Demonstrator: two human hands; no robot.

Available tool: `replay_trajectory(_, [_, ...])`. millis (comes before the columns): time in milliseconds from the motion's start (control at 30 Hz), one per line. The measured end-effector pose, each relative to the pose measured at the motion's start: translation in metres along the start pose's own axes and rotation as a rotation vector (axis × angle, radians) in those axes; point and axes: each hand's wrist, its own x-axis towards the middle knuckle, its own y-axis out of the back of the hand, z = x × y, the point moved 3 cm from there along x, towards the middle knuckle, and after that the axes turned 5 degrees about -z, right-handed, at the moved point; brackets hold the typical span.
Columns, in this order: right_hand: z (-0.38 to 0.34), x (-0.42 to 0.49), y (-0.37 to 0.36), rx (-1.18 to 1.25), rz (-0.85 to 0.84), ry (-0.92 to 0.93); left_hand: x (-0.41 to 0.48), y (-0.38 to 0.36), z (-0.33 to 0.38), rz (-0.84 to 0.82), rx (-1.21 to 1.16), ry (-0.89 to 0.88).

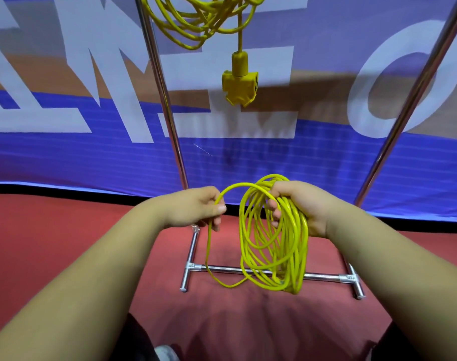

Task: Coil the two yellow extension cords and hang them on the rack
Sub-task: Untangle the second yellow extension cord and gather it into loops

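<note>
My right hand [297, 205] grips the top of a bundle of yellow cord loops [276, 246] that hangs down in front of the rack's base bar. My left hand [205, 207] pinches one strand of the same cord; that strand arcs over to the bundle and also drops in a long loop below my fingers. A second yellow cord [196, 19] hangs coiled near the top of the rack, between the poles, with its yellow multi-outlet end [239, 84] dangling below it. The rack's top bar is out of view.
The metal rack has a left pole [161, 92], a right pole [414, 100] and a base bar [321, 276] with short feet on the red floor [52, 243]. A blue banner [65, 157] with large white letters runs behind it. My shoe [166, 354] shows at the bottom edge.
</note>
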Motion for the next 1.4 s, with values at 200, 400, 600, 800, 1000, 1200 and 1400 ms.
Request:
replay_trajectory(200, [-0.004,-0.007,0.002,-0.109,-0.089,-0.070,-0.011,0.017,0.032,0.275,-0.158,-0.269])
replay_trajectory(400, [-0.002,-0.012,-0.014,-0.108,-0.178,-0.147,0.002,-0.012,0.054,0.323,0.007,-0.230])
replay_trajectory(600, [-0.001,-0.008,-0.020,-0.079,-0.175,-0.081,0.011,-0.007,0.047,0.267,-0.031,-0.212])
replay_trajectory(800, [-0.006,-0.010,-0.023,-0.167,-0.216,-0.016,0.018,-0.007,0.044,0.131,0.111,-0.199])
replay_trajectory(1000, [-0.022,-0.016,-0.024,-0.089,-0.155,0.056,0.017,0.016,0.036,0.009,0.328,-0.087])
replay_trajectory(1200, [-0.032,-0.027,-0.019,-0.043,-0.193,0.085,0.017,0.051,0.053,-0.027,0.392,0.026])
replay_trajectory(1400, [-0.046,-0.032,-0.013,0.054,-0.174,0.172,0.014,0.063,-0.004,0.261,0.496,0.237])
